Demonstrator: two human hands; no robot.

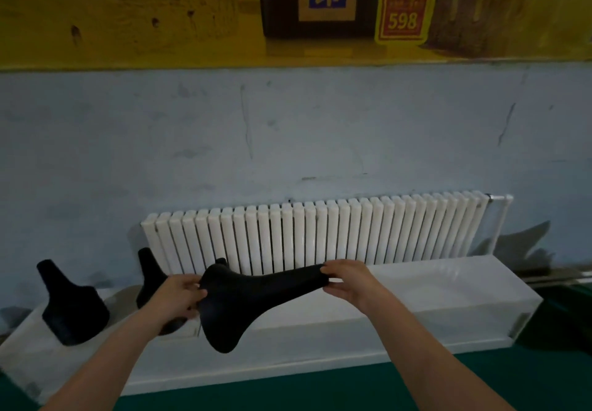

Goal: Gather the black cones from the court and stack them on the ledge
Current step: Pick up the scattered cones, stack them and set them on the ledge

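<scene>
One matte black cone (256,295) with a flared base lies sideways in the air before the white ledge (416,298), tip toward 3 o'clock. At its 9 o'clock, a second cone (70,308) and a partly hidden third cone (150,269) stand upright on the ledge.

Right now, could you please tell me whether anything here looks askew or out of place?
The black cone held in front of the ledge lies sideways, left hand at its base, right hand pinching its tip. On the ledge, the leftmost cone and its neighbour stand apart, not stacked.
</scene>
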